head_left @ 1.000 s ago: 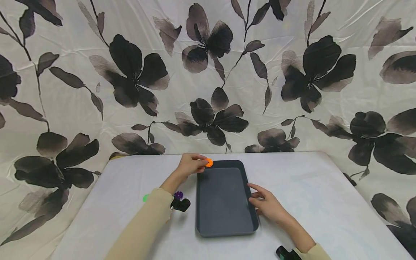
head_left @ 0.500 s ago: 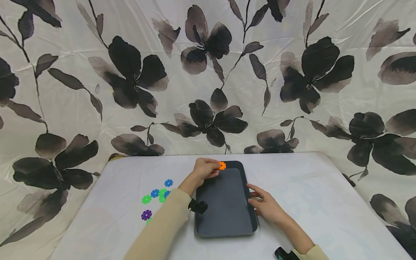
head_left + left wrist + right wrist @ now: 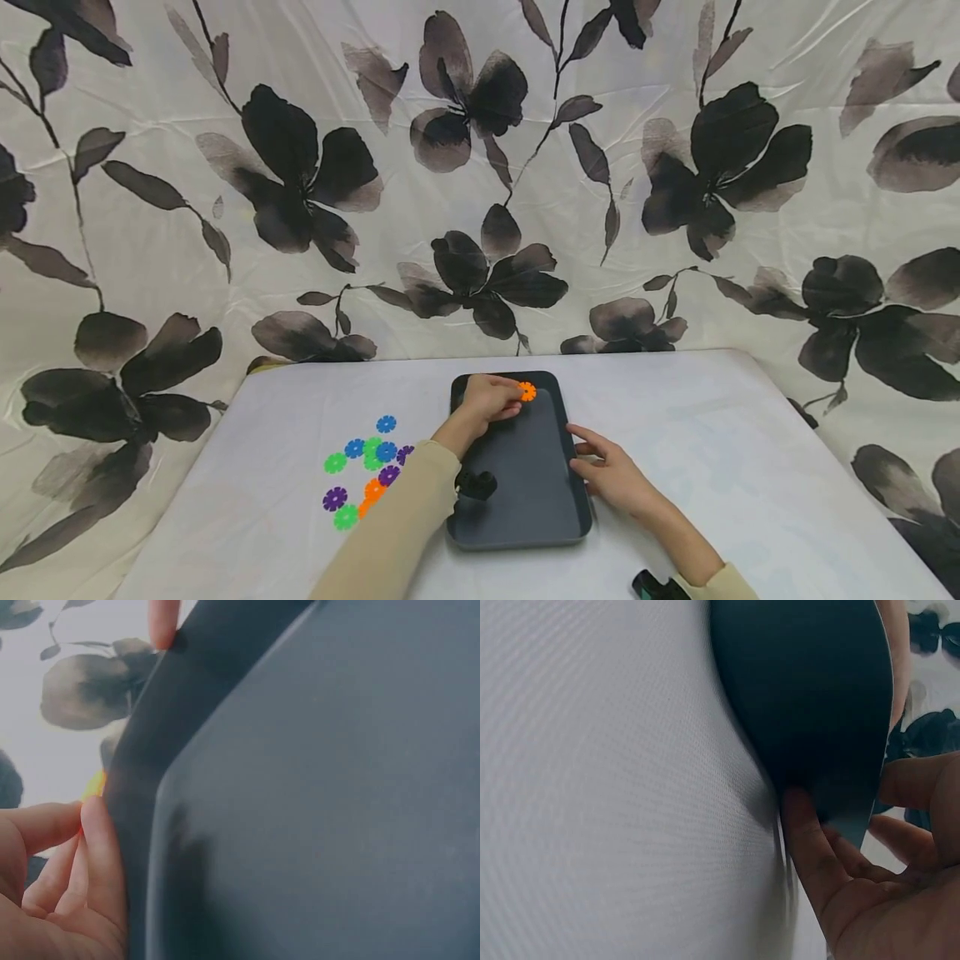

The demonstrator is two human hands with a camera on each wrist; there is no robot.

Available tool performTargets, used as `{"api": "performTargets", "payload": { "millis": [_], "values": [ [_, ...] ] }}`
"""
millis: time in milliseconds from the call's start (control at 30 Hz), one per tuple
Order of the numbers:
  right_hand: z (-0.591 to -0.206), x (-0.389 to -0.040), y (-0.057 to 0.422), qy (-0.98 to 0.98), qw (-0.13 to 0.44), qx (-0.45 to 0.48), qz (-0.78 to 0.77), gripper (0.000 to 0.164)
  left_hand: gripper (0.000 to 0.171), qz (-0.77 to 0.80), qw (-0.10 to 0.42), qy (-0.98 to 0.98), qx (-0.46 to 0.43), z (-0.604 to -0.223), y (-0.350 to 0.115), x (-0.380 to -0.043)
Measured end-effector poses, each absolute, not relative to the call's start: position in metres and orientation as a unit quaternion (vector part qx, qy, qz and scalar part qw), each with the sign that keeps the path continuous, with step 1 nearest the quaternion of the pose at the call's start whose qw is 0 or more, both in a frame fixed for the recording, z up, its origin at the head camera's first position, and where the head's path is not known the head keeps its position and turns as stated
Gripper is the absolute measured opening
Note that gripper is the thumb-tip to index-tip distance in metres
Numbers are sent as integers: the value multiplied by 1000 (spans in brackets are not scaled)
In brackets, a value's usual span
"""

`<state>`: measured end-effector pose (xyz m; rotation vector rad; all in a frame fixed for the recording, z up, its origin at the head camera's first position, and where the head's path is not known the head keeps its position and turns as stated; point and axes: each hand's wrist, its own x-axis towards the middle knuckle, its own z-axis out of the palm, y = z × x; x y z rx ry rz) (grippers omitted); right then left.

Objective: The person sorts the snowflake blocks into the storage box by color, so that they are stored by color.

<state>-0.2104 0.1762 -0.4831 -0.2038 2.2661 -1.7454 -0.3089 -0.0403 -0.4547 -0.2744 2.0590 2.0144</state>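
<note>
My left hand (image 3: pixel 491 398) pinches an orange notched plastic disc (image 3: pixel 528 391) between thumb and fingertips, over the far end of a dark grey baking tray (image 3: pixel 517 467). In the left wrist view only a sliver of the disc shows at the fingertips, beside the tray's rim. My right hand (image 3: pixel 611 471) rests against the tray's right side. Its fingertips touch the outer wall, as the right wrist view shows. Left of the tray, several similar discs lie loosely grouped: blue (image 3: pixel 386 424), green (image 3: pixel 335 462), purple (image 3: pixel 335 499) and orange (image 3: pixel 374 489). My left sleeve overlaps some of them.
A white cloth (image 3: pixel 690 433) covers the table. Behind its far edge hangs a floral curtain (image 3: pixel 480 192). Black wrist cameras are strapped to both wrists, the left one (image 3: pixel 477 484) over the tray.
My left hand has carried the orange disc rightward, from the tray's far left corner to above its far end. More loose discs show as the sleeve moved off them. The right hand stayed in place.
</note>
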Motion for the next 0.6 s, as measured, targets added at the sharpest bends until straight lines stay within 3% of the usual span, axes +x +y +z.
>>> {"api": "performTargets", "payload": {
  "millis": [600],
  "values": [
    [-485, -211, 176, 788, 133, -67, -598, 54, 22, 686, 79, 718, -95, -482, -24, -314]
  ]
}}
